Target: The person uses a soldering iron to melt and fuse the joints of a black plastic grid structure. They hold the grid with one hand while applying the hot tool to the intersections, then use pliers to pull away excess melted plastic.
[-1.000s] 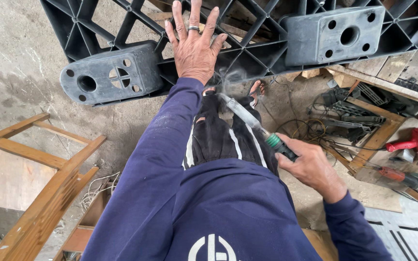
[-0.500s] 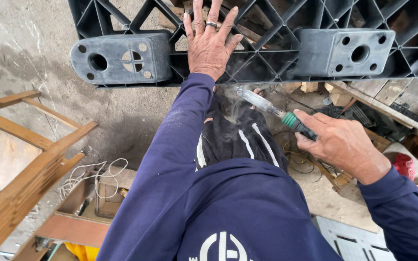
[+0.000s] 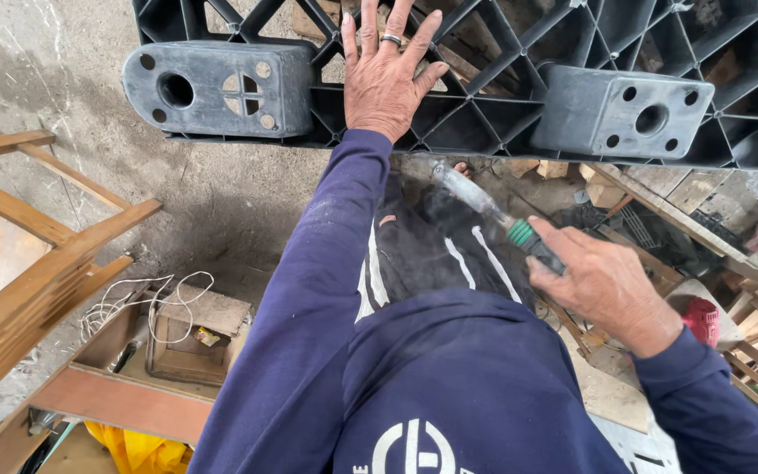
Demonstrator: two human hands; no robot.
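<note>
One black plastic pallet (image 3: 502, 96) carries two grey blocks (image 3: 221, 88). The left hand (image 3: 383, 79) presses it, fingers spread flat. The right hand (image 3: 603, 285) has its fingers closed around one green-collared tool (image 3: 493, 215).

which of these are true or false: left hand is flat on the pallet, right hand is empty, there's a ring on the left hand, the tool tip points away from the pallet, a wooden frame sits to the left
1. The left hand is flat on the pallet. True.
2. The right hand is empty. False: it grips a tool with a green collar.
3. A ring is on the left hand. True.
4. The tool tip points away from the pallet. False: it angles up toward the pallet's lower edge.
5. A wooden frame sits to the left. True.
</note>
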